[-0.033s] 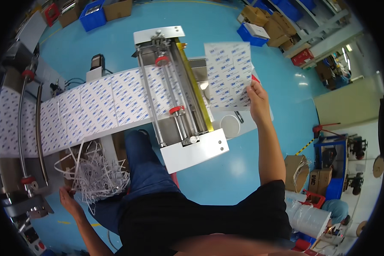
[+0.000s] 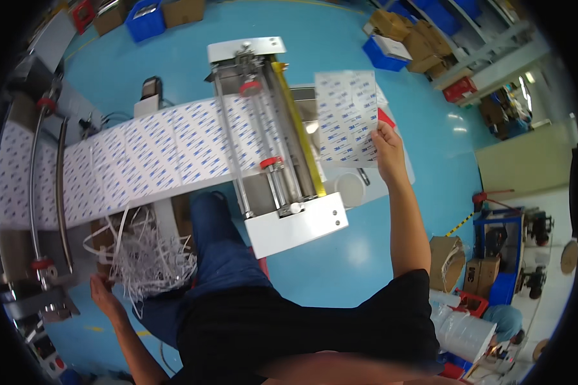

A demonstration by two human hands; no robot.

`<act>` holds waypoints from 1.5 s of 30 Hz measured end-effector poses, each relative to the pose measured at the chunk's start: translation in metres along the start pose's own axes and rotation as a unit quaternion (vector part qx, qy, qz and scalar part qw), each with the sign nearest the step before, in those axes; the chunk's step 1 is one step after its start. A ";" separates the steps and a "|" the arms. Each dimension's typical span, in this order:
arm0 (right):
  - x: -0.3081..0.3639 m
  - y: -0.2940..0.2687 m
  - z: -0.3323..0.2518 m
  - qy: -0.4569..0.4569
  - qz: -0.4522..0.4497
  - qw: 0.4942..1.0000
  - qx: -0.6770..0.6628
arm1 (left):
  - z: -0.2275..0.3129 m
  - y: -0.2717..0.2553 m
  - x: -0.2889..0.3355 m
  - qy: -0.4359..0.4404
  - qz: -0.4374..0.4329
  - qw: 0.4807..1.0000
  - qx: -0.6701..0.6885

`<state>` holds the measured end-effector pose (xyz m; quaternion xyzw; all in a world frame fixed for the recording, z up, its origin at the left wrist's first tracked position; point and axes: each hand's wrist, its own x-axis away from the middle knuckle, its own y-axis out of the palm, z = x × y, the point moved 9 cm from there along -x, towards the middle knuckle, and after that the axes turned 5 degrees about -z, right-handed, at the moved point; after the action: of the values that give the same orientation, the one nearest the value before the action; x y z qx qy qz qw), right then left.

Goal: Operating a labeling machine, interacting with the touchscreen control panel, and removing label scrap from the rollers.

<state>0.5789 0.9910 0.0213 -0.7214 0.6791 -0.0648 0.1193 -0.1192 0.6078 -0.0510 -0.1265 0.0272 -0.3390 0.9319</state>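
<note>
1. Right hand (image 2: 390, 149): fingers clamped on right edge of the blue-printed white sheet (image 2: 347, 115).
2. Sheet is just right of the roller machine (image 2: 295, 224), over the counter (image 2: 377, 184).
3. Left hand (image 2: 106, 298): near the white strips (image 2: 153, 260); can't tell if its fingers are apart or together.

This place is, I believe, a workshop or a small factory hall. It is shown first by the silver metal machine with long rollers and red rings (image 2: 263, 138), through which a long white band with blue print (image 2: 148, 144) is running. Beside it lies a tangled heap of thin white cut strips (image 2: 151, 260). The floor is smooth and bright blue (image 2: 359, 269). Around the edges stand a blue plastic crate (image 2: 144, 21), a brown cardboard box (image 2: 185, 11) and a large plastic-wrapped white roll (image 2: 465, 330).
</note>
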 end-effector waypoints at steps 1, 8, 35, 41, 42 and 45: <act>-0.010 -0.003 0.026 0.013 -0.013 0.995 0.099 | 0.006 0.009 -0.002 0.015 -0.019 1.000 -0.018; -0.037 0.050 0.091 0.114 -0.055 0.991 0.029 | 0.032 0.019 0.017 0.055 -0.044 0.995 -0.074; 0.224 0.391 -0.147 -0.050 -0.562 0.817 -0.123 | 0.026 -0.548 0.022 0.130 0.399 0.716 -0.558; 0.224 0.447 -0.099 0.107 -0.539 0.818 -0.170 | 0.018 -0.580 0.038 0.035 0.489 0.732 -0.473; 0.224 0.454 -0.085 0.146 -0.530 0.814 -0.187 | 0.018 -0.571 0.035 0.040 0.481 0.738 -0.472; 0.220 0.476 -0.044 0.185 -0.496 0.822 -0.209 | 0.030 -0.505 0.042 0.030 0.521 0.657 -0.544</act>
<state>0.1241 0.7447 -0.0749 -0.9430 0.2363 -0.1033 -0.2104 -0.3978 0.2147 0.1076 -0.5659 0.2963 0.2737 0.7191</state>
